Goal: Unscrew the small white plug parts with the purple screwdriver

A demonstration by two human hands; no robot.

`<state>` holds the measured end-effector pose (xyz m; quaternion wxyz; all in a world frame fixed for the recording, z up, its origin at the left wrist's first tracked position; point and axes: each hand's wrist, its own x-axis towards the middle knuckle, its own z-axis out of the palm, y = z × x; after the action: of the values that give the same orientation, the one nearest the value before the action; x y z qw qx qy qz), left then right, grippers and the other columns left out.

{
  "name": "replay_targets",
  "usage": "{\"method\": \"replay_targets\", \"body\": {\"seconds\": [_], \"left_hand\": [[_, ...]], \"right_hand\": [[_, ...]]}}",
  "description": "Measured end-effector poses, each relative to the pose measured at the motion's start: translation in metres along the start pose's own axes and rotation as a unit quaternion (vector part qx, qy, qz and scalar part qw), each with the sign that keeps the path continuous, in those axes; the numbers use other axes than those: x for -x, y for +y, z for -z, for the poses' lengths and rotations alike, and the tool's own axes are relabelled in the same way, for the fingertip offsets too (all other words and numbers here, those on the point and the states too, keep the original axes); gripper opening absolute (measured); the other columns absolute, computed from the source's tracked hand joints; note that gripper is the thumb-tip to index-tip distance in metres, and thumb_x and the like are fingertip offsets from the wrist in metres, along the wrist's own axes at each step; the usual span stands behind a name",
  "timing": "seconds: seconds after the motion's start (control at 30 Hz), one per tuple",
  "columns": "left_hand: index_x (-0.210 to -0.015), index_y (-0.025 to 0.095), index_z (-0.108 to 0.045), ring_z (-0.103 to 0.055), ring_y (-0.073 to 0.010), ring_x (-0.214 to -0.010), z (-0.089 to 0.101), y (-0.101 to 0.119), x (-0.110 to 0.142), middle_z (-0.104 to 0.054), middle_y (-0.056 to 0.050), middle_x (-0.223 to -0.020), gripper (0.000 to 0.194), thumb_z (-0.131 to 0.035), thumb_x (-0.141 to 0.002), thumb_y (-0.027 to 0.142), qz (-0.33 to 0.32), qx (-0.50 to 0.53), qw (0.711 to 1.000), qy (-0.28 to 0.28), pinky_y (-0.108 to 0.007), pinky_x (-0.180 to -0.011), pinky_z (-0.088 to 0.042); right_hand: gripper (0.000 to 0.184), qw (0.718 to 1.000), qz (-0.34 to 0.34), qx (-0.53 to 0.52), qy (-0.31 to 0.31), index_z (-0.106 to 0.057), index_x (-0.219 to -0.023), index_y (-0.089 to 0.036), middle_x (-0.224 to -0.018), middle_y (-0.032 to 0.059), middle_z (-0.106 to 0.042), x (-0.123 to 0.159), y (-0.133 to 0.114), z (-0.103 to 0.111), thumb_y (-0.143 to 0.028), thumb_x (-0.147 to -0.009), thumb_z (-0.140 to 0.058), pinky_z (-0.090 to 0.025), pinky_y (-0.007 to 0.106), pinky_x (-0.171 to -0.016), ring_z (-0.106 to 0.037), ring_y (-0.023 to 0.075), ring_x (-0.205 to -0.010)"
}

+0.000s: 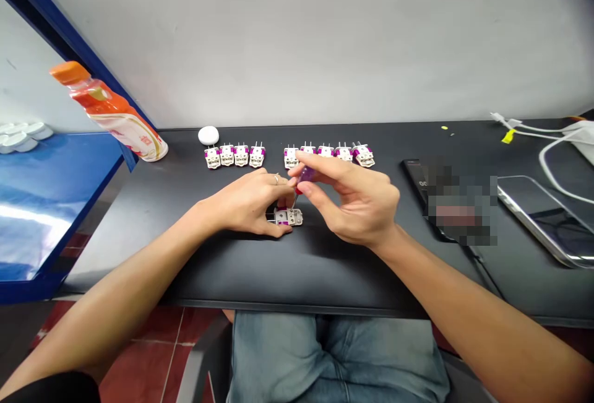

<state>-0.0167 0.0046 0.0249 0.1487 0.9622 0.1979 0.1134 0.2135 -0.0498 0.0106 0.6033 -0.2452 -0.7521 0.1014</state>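
My left hand [250, 202], a ring on one finger, pinches a small white-and-purple plug insert [291, 216] against the black tabletop. The insert lies on its side, its metal pins toward my palm. My right hand [357, 202] is closed around the purple handle of a small screwdriver [306, 174]. Its thin shaft points down to the insert, but my fingers partly hide where the tip meets it. Behind my hands stand similar inserts in two groups, several at the left [241, 155] and several at the right [363, 155], pins upward; my right hand partly covers the right group.
An orange-capped bottle [116, 115] stands at the back left, near a round white object [208, 135]. To the right lie a black phone [415, 183] with a cable, a silver-edged device [547, 223] and white cables [545, 155]. A grey wall [315, 38] rises behind the table.
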Motion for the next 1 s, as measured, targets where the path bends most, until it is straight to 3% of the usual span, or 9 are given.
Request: {"method": "replay_targets", "body": {"seconds": [0.1,0.2,0.27,0.4,0.57,0.7,0.77,0.87,1.0], "left_hand": [[-0.099,0.021,-0.075,-0.075,-0.0266,-0.092,-0.0007,-0.0006,0.0002,-0.081,-0.007,-0.103,0.021,-0.089,-0.089,0.032,0.002,0.006,1.0,0.001,-0.038,-0.09,-0.056],[-0.102,0.021,-0.075,-0.076,-0.0255,-0.093,-0.0018,-0.0014,0.0004,-0.082,-0.006,-0.105,0.023,-0.09,-0.09,0.032,-0.002,0.017,1.0,0.004,-0.037,-0.09,-0.056],[-0.103,0.02,-0.074,-0.075,-0.0251,-0.092,-0.002,-0.0014,0.0004,-0.081,-0.006,-0.104,0.024,-0.09,-0.089,0.032,-0.002,0.015,1.0,0.005,-0.037,-0.089,-0.054],[-0.101,0.02,-0.075,-0.074,-0.0259,-0.091,-0.0011,-0.0006,0.0001,-0.08,-0.006,-0.101,0.023,-0.09,-0.089,0.032,0.001,0.012,1.0,-0.001,-0.036,-0.087,-0.053],[-0.102,0.02,-0.075,-0.073,-0.0251,-0.09,-0.0015,-0.0006,0.0002,-0.079,-0.005,-0.1,0.023,-0.09,-0.09,0.032,-0.004,0.013,1.0,0.008,-0.037,-0.087,-0.053],[-0.101,0.02,-0.075,-0.072,-0.0246,-0.088,-0.0011,-0.0005,-0.0003,-0.079,-0.005,-0.099,0.024,-0.092,-0.089,0.034,0.003,0.002,1.0,-0.006,-0.036,-0.086,-0.053],[-0.1,0.02,-0.075,-0.074,-0.0253,-0.09,-0.001,-0.0007,-0.0005,-0.079,-0.006,-0.1,0.024,-0.092,-0.089,0.034,0.001,0.006,1.0,-0.007,-0.037,-0.087,-0.054],[-0.101,0.02,-0.075,-0.074,-0.0253,-0.09,-0.0014,-0.001,-0.0006,-0.08,-0.005,-0.1,0.023,-0.09,-0.09,0.032,-0.003,0.007,1.0,0.0,-0.037,-0.087,-0.054],[-0.102,0.02,-0.075,-0.073,-0.0244,-0.087,-0.0012,-0.0007,-0.0007,-0.079,-0.004,-0.098,0.025,-0.092,-0.088,0.032,-0.002,0.003,1.0,-0.004,-0.036,-0.085,-0.053]], "right_hand": [[0.048,0.998,-0.035,-0.04,-0.031,-0.081,-0.154,-0.029,-0.131,0.0082,-0.09,0.0003,-0.0005,0.0012,-0.012,-0.109,-0.072,-0.08,0.041,-0.096,-0.089,0.0227,-0.109],[0.039,1.0,0.008,-0.001,-0.003,-0.089,-0.138,-0.033,-0.12,0.0055,-0.088,-0.0021,-0.0002,0.0025,-0.019,-0.102,-0.089,-0.079,0.039,-0.087,-0.086,0.0223,-0.101],[0.044,1.0,0.008,0.002,-0.001,-0.088,-0.141,-0.034,-0.115,0.0037,-0.089,-0.0027,-0.0006,0.0029,-0.016,-0.101,-0.089,-0.078,0.037,-0.087,-0.086,0.0208,-0.097],[0.048,0.996,-0.055,-0.065,-0.029,-0.081,-0.153,-0.031,-0.127,0.0071,-0.09,-0.001,-0.0015,0.0023,-0.011,-0.111,-0.07,-0.08,0.039,-0.095,-0.088,0.0223,-0.112],[0.049,0.999,-0.007,-0.045,-0.001,-0.089,-0.14,-0.035,-0.121,0.004,-0.09,0.0,0.0006,0.0017,-0.01,-0.098,-0.09,-0.078,0.039,-0.091,-0.086,0.0215,-0.102],[0.056,0.993,-0.063,-0.093,-0.024,-0.081,-0.155,-0.035,-0.132,0.0051,-0.09,0.0003,-0.0002,0.0026,-0.006,-0.108,-0.072,-0.078,0.039,-0.101,-0.089,0.0207,-0.112],[0.048,0.994,-0.061,-0.081,-0.029,-0.085,-0.149,-0.034,-0.135,0.0067,-0.089,-0.0008,-0.0001,0.0033,-0.011,-0.108,-0.075,-0.079,0.042,-0.1,-0.088,0.0236,-0.117],[0.039,0.999,-0.016,-0.028,-0.007,-0.092,-0.134,-0.036,-0.12,0.004,-0.091,-0.0026,0.0004,0.0037,-0.016,-0.1,-0.09,-0.079,0.04,-0.092,-0.088,0.0234,-0.104],[0.047,0.995,-0.061,-0.073,-0.011,-0.085,-0.148,-0.033,-0.123,0.0042,-0.093,-0.0026,-0.0005,0.0035,-0.011,-0.108,-0.076,-0.08,0.039,-0.096,-0.09,0.0208,-0.101]]}}
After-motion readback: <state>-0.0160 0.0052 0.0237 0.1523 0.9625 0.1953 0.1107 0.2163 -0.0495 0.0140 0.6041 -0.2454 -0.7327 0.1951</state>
